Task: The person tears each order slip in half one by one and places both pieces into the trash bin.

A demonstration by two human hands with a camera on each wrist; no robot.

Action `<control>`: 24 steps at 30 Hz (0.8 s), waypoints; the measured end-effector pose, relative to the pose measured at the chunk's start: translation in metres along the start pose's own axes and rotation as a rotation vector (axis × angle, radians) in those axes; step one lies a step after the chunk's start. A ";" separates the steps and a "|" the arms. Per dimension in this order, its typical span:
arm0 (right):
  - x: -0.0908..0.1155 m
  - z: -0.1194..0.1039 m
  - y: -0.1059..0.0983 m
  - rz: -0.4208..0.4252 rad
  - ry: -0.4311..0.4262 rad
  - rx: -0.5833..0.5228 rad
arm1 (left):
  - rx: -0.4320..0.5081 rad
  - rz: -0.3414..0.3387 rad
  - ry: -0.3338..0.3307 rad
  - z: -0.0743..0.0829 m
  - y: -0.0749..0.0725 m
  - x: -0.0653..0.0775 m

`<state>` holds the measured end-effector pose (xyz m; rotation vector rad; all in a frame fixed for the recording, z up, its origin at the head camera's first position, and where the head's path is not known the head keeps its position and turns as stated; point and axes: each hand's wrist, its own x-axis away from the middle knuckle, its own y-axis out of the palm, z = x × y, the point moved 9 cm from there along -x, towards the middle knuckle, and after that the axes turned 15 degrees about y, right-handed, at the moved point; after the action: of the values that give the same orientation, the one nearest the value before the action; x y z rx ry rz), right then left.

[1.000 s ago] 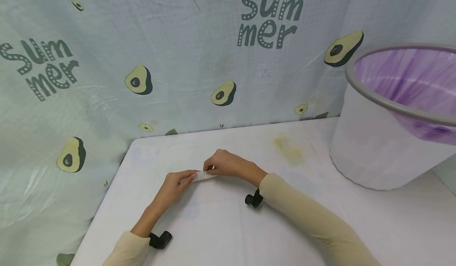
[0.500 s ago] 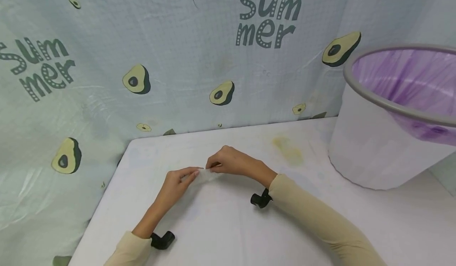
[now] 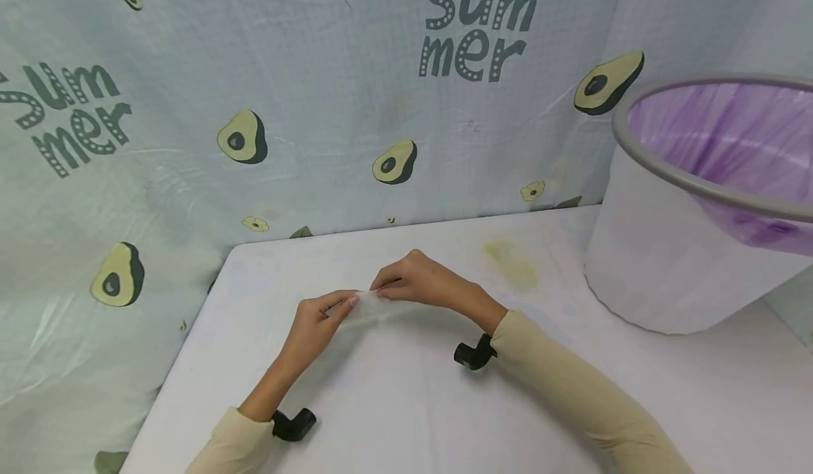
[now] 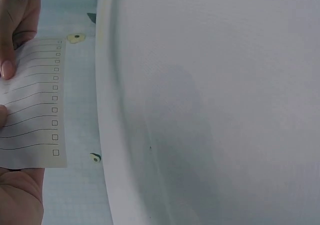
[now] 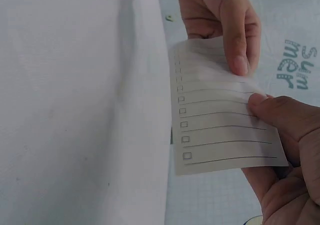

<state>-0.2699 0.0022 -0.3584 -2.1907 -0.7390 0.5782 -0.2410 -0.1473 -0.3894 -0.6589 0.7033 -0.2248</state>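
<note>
Between my hands is a small white checklist sheet [image 3: 367, 307], printed with ruled lines and a column of little square boxes [image 5: 184, 124]. My left hand [image 3: 313, 327] pinches one end of it between thumb and fingers. At the other end, my right hand [image 3: 420, 281] pinches its upper edge, fingertips close to those of the left. Both wrist views show the printed side of the sheet [image 4: 37, 105], slightly bowed, with a thumb lying on its face. The fingers behind the paper are mostly hidden.
A white table [image 3: 381, 389] spreads beneath the hands, with a yellowish stain [image 3: 511, 264] toward the back. At right stands a large white bin [image 3: 673, 269] lined with a purple bag [image 3: 730, 132]. A curtain [image 3: 317, 107] printed with avocados hangs behind.
Both hands have risen slightly away from me, the right one also shifting right. The sheet has come up with them and tilted, its lines no longer showing in the head view.
</note>
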 end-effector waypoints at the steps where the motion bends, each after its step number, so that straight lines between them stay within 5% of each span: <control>1: 0.001 0.001 -0.003 0.011 0.005 -0.005 | 0.007 0.001 0.000 0.001 0.000 -0.001; 16: 0.014 -0.003 -0.022 0.186 -0.057 -0.040 | 0.105 0.108 0.003 0.015 -0.001 -0.008; 24: 0.022 -0.004 -0.024 0.208 -0.058 -0.057 | 0.205 0.154 -0.002 0.018 -0.001 -0.005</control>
<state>-0.2591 0.0277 -0.3411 -2.3284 -0.5670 0.7361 -0.2331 -0.1377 -0.3760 -0.4076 0.7145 -0.1516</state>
